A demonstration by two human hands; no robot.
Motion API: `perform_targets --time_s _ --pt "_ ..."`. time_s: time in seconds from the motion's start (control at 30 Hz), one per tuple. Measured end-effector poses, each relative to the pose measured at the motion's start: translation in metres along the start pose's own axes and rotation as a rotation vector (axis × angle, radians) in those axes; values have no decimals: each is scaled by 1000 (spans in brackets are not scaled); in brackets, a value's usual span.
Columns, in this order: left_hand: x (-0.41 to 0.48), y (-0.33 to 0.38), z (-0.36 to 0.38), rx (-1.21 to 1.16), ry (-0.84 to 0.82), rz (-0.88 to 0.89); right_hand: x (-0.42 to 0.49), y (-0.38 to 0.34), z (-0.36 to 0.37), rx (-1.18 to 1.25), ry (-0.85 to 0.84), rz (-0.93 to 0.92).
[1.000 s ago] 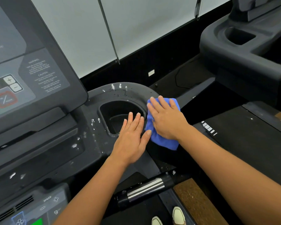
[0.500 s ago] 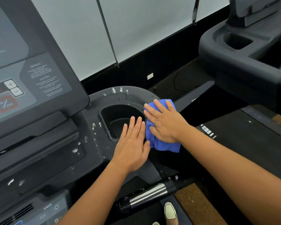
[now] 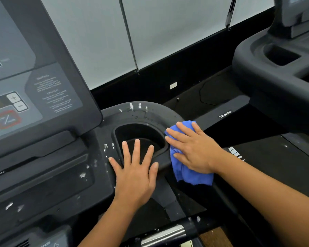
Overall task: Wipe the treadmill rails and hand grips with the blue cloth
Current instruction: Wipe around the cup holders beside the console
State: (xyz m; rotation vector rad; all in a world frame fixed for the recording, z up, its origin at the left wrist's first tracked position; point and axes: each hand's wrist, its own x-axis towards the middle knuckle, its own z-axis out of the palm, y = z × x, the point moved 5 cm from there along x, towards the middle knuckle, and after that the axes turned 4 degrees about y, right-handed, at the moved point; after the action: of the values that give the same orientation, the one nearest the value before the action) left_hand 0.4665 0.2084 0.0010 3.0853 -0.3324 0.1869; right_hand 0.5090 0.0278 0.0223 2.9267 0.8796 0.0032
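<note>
Gym floor w/ a pale wall panel (image 3: 168,32) behind and a second machine (image 3: 275,72) off to the right. Main treadmill console (image 3: 34,86) fills the left, w/ +/- buttons (image 3: 16,102) and a red-ringed stop key (image 3: 6,119). Beside it sits the dark cup holder (image 3: 141,136), its curved rim (image 3: 144,111) speckled w/ white flecks (droplets or residue, can't tell which).

Right hand (image 3: 193,150) lies flat, fingers extended and slightly apart, pressing the blue cloth (image 3: 189,175) onto the rail (image 3: 164,164) at the cup holder's right edge; cloth is bunched under the palm and hangs out below it. Left hand (image 3: 136,175) is open, fingers spread, holding nothing, resting palm-down on the front lip of the cup holder w/ fingertips over the recess. Hands are near each other, not touching. Low in frame, a chrome-and-black hand grip (image 3: 168,234), also flecked white.
</note>
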Motion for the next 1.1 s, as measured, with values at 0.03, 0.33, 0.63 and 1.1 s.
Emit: perform_targets --time_s 0.03,0.33,0.63,1.1 --pt "1 0 -1 -4 16 -8 1 3 -1 26 -15 11" --pt "8 -6 0 -13 69 -215 20 -8 1 -21 77 51" --pt "8 -3 0 38 60 -203 46 -5 0 16 30 232" --pt "5 -10 -2 31 55 -209 53 -6 0 15 50 160"
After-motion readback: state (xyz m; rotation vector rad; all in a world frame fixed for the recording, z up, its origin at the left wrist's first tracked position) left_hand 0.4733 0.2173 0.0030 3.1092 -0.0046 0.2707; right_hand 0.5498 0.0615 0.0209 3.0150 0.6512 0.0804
